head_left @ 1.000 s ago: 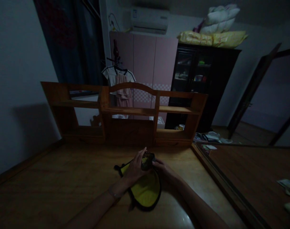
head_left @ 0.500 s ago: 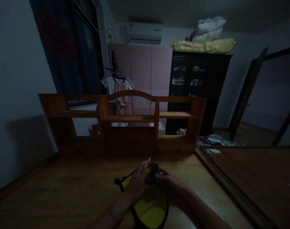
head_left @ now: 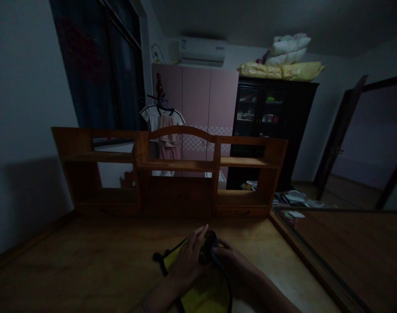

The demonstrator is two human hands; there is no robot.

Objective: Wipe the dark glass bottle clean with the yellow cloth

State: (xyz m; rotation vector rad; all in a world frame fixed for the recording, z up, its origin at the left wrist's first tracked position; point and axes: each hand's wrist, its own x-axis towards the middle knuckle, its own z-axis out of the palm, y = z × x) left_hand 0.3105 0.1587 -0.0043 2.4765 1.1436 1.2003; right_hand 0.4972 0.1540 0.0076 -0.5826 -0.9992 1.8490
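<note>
A yellow fabric piece (head_left: 206,295) with black edging lies on the wooden desk (head_left: 97,252) under my hands. Its upper left corner ends in a small black knob or toggle (head_left: 157,257). Between my hands is a dark, shiny, rounded object (head_left: 206,252); the dim light hides its exact kind. My left hand (head_left: 187,261) holds its left side, fingers long and close together. On the other side, my right hand (head_left: 232,257) has its fingers closed at a dark grey strip beside the object, which seems to run into the fabric's edging.
A wooden shelf unit (head_left: 177,165) stands along the desk's far edge. Beyond it are hanging clothes (head_left: 167,126), a pink wardrobe (head_left: 195,95) and a black cabinet (head_left: 292,113). To the right, past a raised rim, is a brown wooden surface (head_left: 355,243).
The view has tilted up slightly, so the room sits lower in the picture. Both hands stay around the dark object, which has turned a little and shows less of its shiny face.
</note>
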